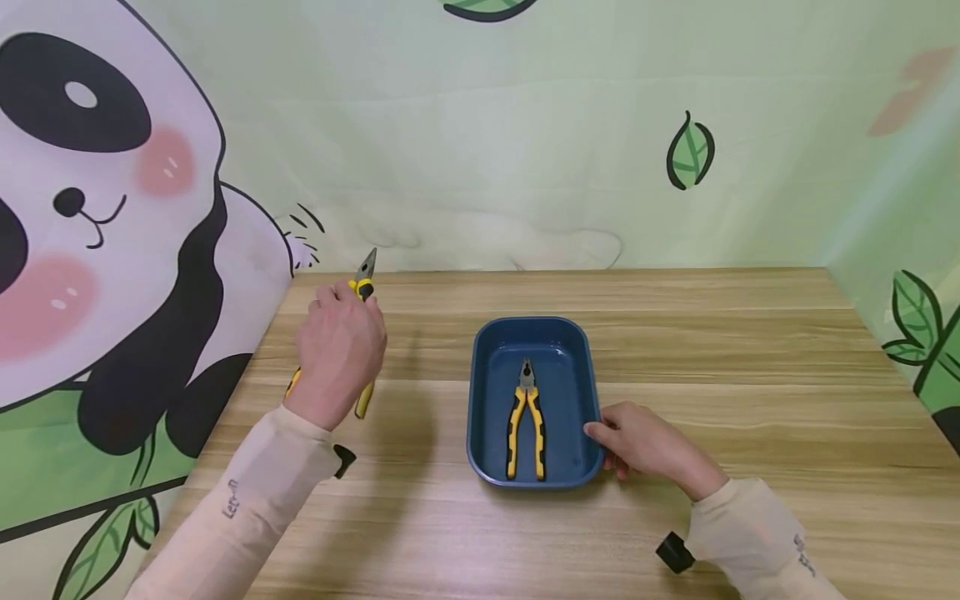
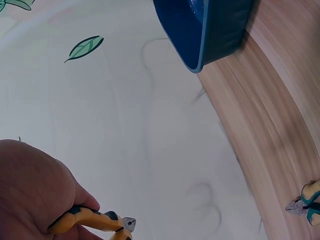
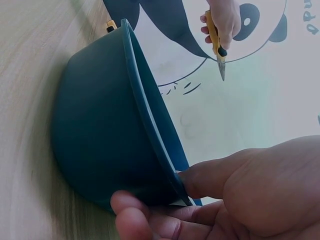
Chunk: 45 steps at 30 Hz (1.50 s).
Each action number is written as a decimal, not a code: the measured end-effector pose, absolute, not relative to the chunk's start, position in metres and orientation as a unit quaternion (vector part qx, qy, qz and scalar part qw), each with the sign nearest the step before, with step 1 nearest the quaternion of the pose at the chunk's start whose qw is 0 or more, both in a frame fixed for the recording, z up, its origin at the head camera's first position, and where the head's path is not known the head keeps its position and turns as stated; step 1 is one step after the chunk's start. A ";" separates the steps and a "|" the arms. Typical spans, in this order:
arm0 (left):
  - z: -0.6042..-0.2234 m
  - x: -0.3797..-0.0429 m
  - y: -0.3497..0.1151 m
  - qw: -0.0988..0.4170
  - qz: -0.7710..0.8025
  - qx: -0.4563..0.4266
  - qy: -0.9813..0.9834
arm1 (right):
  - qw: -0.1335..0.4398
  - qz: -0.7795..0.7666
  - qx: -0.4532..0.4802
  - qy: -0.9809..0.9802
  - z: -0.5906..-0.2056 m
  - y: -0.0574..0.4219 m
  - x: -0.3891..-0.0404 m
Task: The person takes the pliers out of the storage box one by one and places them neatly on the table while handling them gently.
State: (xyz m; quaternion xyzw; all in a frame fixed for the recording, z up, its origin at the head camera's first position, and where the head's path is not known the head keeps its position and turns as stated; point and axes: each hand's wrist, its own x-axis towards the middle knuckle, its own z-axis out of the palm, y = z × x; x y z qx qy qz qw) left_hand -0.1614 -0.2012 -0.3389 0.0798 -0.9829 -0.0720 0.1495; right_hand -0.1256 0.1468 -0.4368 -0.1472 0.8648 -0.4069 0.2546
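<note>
My left hand grips needle-nose pliers with yellow and black handles, raised over the table's left side. Their grey tip points away from me. Beneath that hand, a second pair's yellow-black handle shows in part. In the left wrist view, these other pliers lie on the wood, cut off by the frame edge. A blue rectangular tray stands near the middle, with yellow-handled pliers lying inside, jaws pointing away. My right hand pinches the tray's right rim, thumb over it and fingers against the outer wall.
The wood-grain table ends at a cloth backdrop printed with a panda and leaves. A printed side panel stands to the right. Bare wood shows between the left arm and the tray.
</note>
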 end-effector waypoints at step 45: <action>-0.355 -0.171 -0.210 0.125 -0.061 0.088 -0.986 | 0.245 -0.396 -0.151 0.872 -0.436 0.147 -0.127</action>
